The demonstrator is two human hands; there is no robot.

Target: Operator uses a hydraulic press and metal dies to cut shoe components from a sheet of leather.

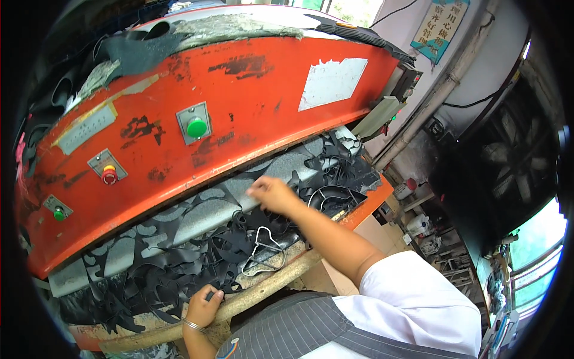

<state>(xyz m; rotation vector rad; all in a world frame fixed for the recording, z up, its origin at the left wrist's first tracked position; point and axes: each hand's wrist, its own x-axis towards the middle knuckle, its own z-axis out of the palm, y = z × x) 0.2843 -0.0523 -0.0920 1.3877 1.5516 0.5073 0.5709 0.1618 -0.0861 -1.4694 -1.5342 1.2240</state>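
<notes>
My right hand (272,195) is above the grey cutting bed (209,212) of an orange press, its fingers curled together and slightly blurred; whatever they hold, if anything, is hidden. By the front edge, my left hand (203,308) is closed with thumb and fingers around a bit of black sheet scrap (210,295). A pale metal cutting die (263,251), a bent outline frame, lies between the hands on the front ledge. Another die (335,200), dark with a curved rim, is to the right of my right hand. Black cut-out scraps (173,269) heap along the ledge.
The orange press beam (251,90) spans the far side, with green buttons (196,127) and a red stop button (109,175). A worn rounded edge (269,284) runs along the front. A large dark fan (508,149) stands at the right; more sheet scraps top the press.
</notes>
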